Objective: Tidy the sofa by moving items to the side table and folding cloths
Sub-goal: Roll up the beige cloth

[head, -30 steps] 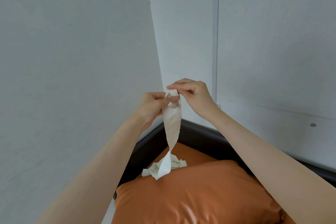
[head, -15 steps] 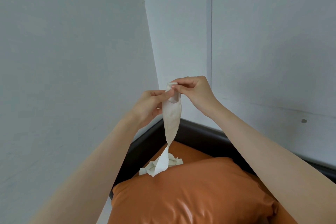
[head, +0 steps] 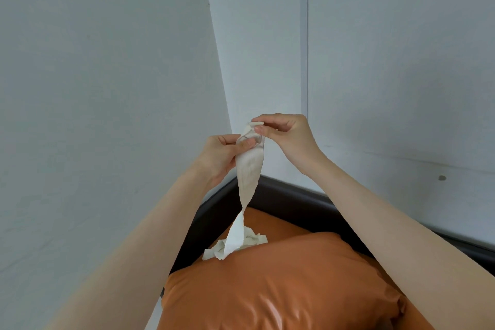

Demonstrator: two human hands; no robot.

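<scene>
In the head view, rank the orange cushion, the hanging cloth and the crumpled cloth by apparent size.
1. Orange cushion, though it is nearest the camera.
2. Hanging cloth, pinched by left hand and right hand.
3. Crumpled cloth, partly hidden.

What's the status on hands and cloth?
Left hand and right hand both pinch cloth top. Cloth hangs twisted, tail on orange cushion. Nothing obstructing.
</scene>
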